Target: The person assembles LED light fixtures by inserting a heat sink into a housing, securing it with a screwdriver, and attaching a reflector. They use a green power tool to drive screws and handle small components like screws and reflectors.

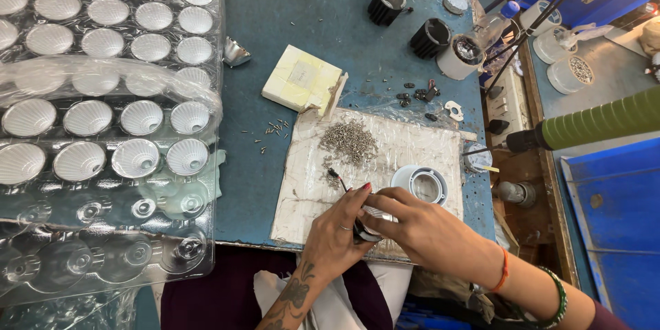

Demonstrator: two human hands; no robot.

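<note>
Seen from above my own head: my left hand [337, 230] and right hand [419, 223] meet at the near edge of the table [261, 165], both closed around a small round lamp housing [375, 223], dark below with a pale top, pinched between the fingers [385, 199] of both hands so that most of it is hidden. A thin dark wire [337, 177] sticks up just beyond my left fingertips. Just past my right fingers lies a white plastic ring [421, 182], and a little farther out a loose heap of tiny screws [349, 141] sits on a worn cardboard sheet [302, 192]. Well off to the left of my hands are clear trays of silver reflector cups [137, 117]; far beyond my fingers stand black finned heat sinks [388, 0]. A green-handled screwdriver [598, 124] hangs out to the right. I judge the risks as these: the housing sits over the table's edge, so a slip of my grip could drop it into my lap; the wire could snag or bend under my fingers; a careless sweep could scatter the screws.
</note>
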